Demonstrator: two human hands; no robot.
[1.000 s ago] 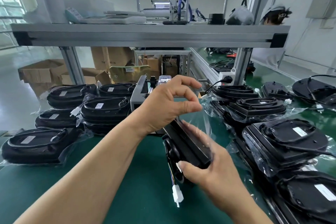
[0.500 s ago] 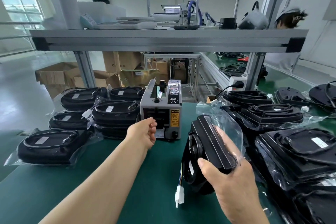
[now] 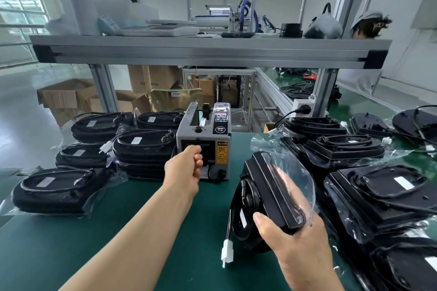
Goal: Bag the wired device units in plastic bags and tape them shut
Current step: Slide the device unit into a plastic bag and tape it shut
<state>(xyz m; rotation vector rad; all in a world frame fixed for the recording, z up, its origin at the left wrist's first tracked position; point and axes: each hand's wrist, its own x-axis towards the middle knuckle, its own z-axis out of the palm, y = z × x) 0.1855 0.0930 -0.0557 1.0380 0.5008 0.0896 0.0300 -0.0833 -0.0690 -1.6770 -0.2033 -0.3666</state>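
Since half a second ago the left hand (image 3: 186, 168) has pushed farther out, and its curled fingers now sit at the outlet slot of the grey, boxy tape dispenser (image 3: 214, 130); whether they pinch a strip cannot be told. The right hand (image 3: 298, 238) is clamped round the near end of the device unit (image 3: 267, 194), a black, hard-shelled slab tipped on edge at the near right of the green counter (image 3: 118, 231), its long axis running near to far. A crinkly clear plastic bag (image 3: 295, 168) sheathes it, with loose film bunched at the far end. A white connector (image 3: 227, 251) dangles below on coloured wires. Any tape would likely travel rightward from the dispenser to the bag, and the left hand is nearer.
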